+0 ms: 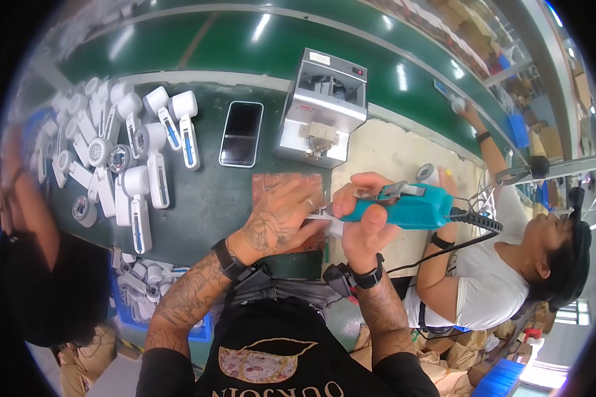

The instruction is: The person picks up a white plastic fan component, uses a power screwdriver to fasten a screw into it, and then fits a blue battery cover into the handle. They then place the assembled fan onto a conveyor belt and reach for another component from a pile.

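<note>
My right hand grips a teal electric screwdriver held sideways, its tip pointing left toward my left hand. My left hand presses down on a small white part lying on a brown mat; the fingers cover most of the part. The screwdriver's black cable trails off to the right.
Many white handheld devices with blue strips lie at the left on the dark green table. A black phone and a grey metal feeder box stand beyond the mat. A green conveyor belt runs behind. People work at the right and left.
</note>
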The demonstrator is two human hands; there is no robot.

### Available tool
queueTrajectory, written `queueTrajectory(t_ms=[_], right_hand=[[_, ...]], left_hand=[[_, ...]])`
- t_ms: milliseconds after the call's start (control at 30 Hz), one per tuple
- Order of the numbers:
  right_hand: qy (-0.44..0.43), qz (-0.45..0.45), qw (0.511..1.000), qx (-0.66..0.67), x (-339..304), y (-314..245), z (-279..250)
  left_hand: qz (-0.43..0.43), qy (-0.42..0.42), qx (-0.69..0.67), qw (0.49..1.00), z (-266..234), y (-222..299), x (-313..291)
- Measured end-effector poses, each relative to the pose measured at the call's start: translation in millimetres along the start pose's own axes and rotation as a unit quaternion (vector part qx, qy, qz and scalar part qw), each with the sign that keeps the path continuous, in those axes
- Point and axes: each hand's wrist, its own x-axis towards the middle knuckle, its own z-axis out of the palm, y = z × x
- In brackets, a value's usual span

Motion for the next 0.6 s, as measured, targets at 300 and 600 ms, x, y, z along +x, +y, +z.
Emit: queueTrajectory(t_ms=[300, 600], right_hand=[[0.041, -0.035, 0.999, 0.004, 41, -9, 6], [-0.026, -0.088, 0.995, -0.035, 89, 37, 31]], left_hand=[[-0.057, -0.070, -0.006, 0.996, -12, -10, 9], [-0.029, -0.061, 0.020, 0.997, -13, -17, -2]])
